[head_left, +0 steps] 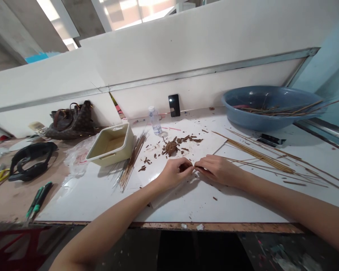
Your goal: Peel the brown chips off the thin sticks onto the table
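We see two bare hands. The left hand [173, 171] and the right hand [218, 169] are close together over the white table [101, 203], with their fingertips almost touching. Each hand is in a pinch, but we cannot tell if a tiny thing is held there. Just past the hands, on the table, sits one brown lump [171, 148], with lots of small brown bits [183, 140] around it, too many for us to count. We count two bunches of thin sticks: the left bunch [132, 162] lies beside the tub [113, 158], and the right bunch [260, 156] lies near the right hand, with loose sticks about it. We see one tub, one big blue bowl [257, 121] with more sticks in it, one clear bottle [155, 122], one phone [174, 106] standing against the wall, one black packet [271, 140] and one brown bag [76, 124]. The table top is messy, and its front edge is brown and worn. A low white wall [158, 49] stands behind it, and the side wall [336, 71] on the right is light blue
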`<state>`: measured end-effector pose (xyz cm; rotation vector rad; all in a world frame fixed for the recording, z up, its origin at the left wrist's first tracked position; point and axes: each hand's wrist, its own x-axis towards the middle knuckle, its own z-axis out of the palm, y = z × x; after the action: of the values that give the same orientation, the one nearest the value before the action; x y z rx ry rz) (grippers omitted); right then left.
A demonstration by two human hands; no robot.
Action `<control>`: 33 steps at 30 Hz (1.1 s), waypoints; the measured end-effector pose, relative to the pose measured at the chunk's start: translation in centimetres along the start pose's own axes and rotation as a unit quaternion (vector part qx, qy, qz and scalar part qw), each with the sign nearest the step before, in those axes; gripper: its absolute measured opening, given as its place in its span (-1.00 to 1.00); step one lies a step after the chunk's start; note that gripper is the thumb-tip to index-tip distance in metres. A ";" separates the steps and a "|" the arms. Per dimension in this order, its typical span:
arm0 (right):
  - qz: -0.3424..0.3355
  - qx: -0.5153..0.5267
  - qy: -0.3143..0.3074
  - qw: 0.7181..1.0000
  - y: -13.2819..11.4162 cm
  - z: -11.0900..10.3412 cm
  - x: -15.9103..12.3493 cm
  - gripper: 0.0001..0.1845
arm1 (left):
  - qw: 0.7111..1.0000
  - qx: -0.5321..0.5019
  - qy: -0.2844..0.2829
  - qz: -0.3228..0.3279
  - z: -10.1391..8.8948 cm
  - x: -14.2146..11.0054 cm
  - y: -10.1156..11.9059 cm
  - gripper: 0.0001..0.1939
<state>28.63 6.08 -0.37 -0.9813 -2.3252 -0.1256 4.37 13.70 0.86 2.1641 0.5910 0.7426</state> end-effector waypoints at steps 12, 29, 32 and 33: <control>-0.020 0.007 -0.029 0.999 -0.2 0.1 0.1 -0.73 | 0.999 -0.008 -0.052 -0.012 0.0 0.2 0.6 -0.78; 0.075 0.052 -0.045 0.995 2.9 -2.5 -1.6 -0.78 | 0.994 -0.081 0.006 -0.079 -4.0 1.4 -1.0 -0.80; 0.083 0.035 -0.015 0.996 4.2 -2.7 -2.2 -0.77 | 0.995 -0.047 0.037 -0.075 -5.8 1.6 -1.5 -0.81; 0.081 0.029 -0.007 0.996 4.5 -2.7 -2.3 -0.76 | 0.997 -0.021 0.039 -0.066 -6.2 1.6 -1.6 -0.81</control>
<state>34.25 7.07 -0.08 -1.1399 -2.2381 0.0140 1.09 18.85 3.48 2.0444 0.7442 0.7637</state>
